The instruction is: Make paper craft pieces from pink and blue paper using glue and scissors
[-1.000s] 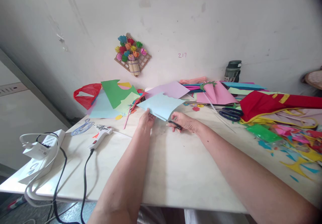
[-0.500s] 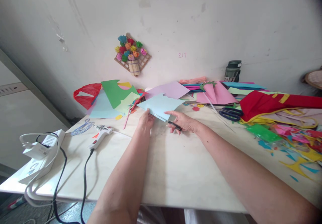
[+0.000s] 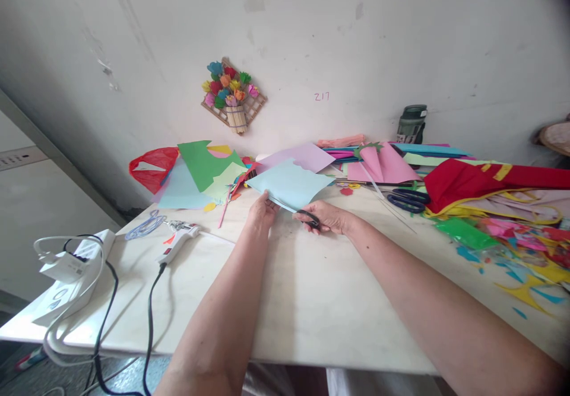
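A light blue sheet of paper (image 3: 291, 183) is raised over the table at the middle, with a notch cut in its far edge. My left hand (image 3: 263, 209) is closed on its near left edge, thumb on top. Black-handled scissors (image 3: 310, 218) sit in my right hand (image 3: 327, 216), whose fingers are wrapped round the handles at the sheet's near corner. The blades are mostly hidden by the paper, so how far apart they are I cannot tell.
On the left lie a white glue gun (image 3: 178, 244), a power strip (image 3: 84, 274) and trailing cables. Coloured papers (image 3: 209, 167) spread along the wall. To the right are larger dark scissors (image 3: 407, 200), a red cloth (image 3: 481, 185), paper scraps (image 3: 529, 265) and a bottle (image 3: 412, 124).
My right hand's fingers, extended with the index along the paper before, have closed round the scissors' handles. The blue sheet has shifted and tilted slightly. My left hand keeps its hold.
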Action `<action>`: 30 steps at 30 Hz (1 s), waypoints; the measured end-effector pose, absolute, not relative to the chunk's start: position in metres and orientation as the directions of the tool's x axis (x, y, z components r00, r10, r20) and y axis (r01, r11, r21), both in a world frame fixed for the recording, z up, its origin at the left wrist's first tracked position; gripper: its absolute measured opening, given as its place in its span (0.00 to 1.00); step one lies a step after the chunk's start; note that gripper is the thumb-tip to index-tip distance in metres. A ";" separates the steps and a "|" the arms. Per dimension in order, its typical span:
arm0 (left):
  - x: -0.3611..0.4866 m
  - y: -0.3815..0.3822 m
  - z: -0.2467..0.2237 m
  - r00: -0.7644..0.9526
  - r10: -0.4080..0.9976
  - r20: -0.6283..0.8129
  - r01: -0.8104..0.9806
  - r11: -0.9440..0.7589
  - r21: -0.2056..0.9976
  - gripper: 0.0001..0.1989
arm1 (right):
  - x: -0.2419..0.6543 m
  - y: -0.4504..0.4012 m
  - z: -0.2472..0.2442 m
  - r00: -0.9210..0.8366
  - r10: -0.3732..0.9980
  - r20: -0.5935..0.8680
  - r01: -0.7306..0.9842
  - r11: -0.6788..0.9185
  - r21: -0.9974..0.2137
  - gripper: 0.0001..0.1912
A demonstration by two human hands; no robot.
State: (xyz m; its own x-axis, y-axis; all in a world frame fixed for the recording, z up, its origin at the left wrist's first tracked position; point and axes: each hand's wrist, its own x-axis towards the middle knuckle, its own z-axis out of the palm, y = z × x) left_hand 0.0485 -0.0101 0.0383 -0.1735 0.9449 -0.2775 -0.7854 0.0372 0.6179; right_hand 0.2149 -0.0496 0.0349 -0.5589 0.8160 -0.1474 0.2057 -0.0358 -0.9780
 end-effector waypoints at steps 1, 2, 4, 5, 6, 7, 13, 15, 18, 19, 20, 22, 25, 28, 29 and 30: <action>0.049 -0.010 0.038 -0.169 0.947 -0.272 -0.785 0.037 0.618 0.05 | 0.215 -0.050 0.035 -0.563 0.813 -0.145 0.201 -0.036 -0.979 0.20; 0.049 -0.010 0.037 -0.166 0.949 -0.267 -0.785 0.036 0.619 0.05 | 0.215 -0.050 0.035 -0.567 0.811 -0.143 0.193 -0.037 -0.980 0.20; 0.049 -0.009 0.037 -0.161 0.951 -0.263 -0.788 0.037 0.615 0.04 | 0.216 -0.049 0.034 -0.579 0.803 -0.142 0.173 -0.049 -0.984 0.21; 0.049 -0.009 0.037 -0.158 0.952 -0.263 -0.791 0.038 0.610 0.04 | 0.216 -0.049 0.033 -0.586 0.797 -0.144 0.162 -0.059 -0.985 0.22; 0.049 -0.009 0.037 -0.153 0.952 -0.264 -0.794 0.040 0.607 0.04 | 0.217 -0.048 0.033 -0.593 0.792 -0.146 0.150 -0.070 -0.986 0.23; 0.049 -0.009 0.038 -0.148 0.953 -0.264 -0.795 0.044 0.605 0.04 | 0.217 -0.048 0.033 -0.598 0.788 -0.148 0.138 -0.080 -0.987 0.24; 0.047 -0.010 0.039 -0.126 0.955 -0.267 -0.785 0.068 0.616 0.04 | 0.220 -0.047 0.035 -0.634 0.754 -0.170 0.114 -0.126 -0.985 0.26; 0.046 -0.009 0.039 -0.131 0.953 -0.273 -0.795 0.064 0.604 0.04 | 0.221 -0.047 0.035 -0.651 0.741 -0.164 0.112 -0.120 -0.986 0.25; 0.046 -0.008 0.039 -0.132 0.952 -0.274 -0.803 0.059 0.593 0.04 | 0.221 -0.047 0.034 -0.657 0.738 -0.156 0.117 -0.105 -0.988 0.24; 0.046 -0.008 0.039 -0.131 0.953 -0.273 -0.802 0.059 0.594 0.04 | 0.221 -0.047 0.034 -0.655 0.740 -0.154 0.118 -0.101 -0.988 0.24; 0.046 -0.008 0.038 -0.131 0.954 -0.269 -0.801 0.058 0.595 0.04 | 0.221 -0.047 0.033 -0.652 0.742 -0.153 0.118 -0.100 -0.988 0.24; 0.046 -0.008 0.038 -0.134 0.957 -0.259 -0.798 0.050 0.600 0.04 | 0.221 -0.046 0.032 -0.645 0.748 -0.156 0.120 -0.103 -0.987 0.24; 0.046 -0.008 0.037 -0.129 0.960 -0.249 -0.795 0.050 0.605 0.03 | 0.220 -0.046 0.031 -0.626 0.763 -0.161 0.125 -0.106 -0.987 0.23; 0.047 -0.010 0.037 -0.111 0.963 -0.245 -0.800 0.059 0.597 0.03 | 0.219 -0.046 0.031 -0.614 0.774 -0.153 0.121 -0.099 -0.988 0.22; 0.047 -0.010 0.038 -0.105 0.965 -0.239 -0.802 0.060 0.595 0.03 | 0.219 -0.046 0.031 -0.612 0.777 -0.151 0.119 -0.098 -0.988 0.22; 0.048 -0.011 0.038 -0.097 0.968 -0.233 -0.802 0.062 0.594 0.03 | 0.219 -0.046 0.031 -0.610 0.779 -0.150 0.119 -0.097 -0.988 0.22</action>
State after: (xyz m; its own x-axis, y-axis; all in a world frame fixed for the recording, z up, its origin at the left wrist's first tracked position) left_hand 0.0476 -0.0106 0.0376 -0.0974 0.9677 -0.2326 -0.8024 0.0619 0.5936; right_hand 0.2185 -0.0462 0.0311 -0.6095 0.7785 -0.1496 0.1190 -0.0967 -0.9882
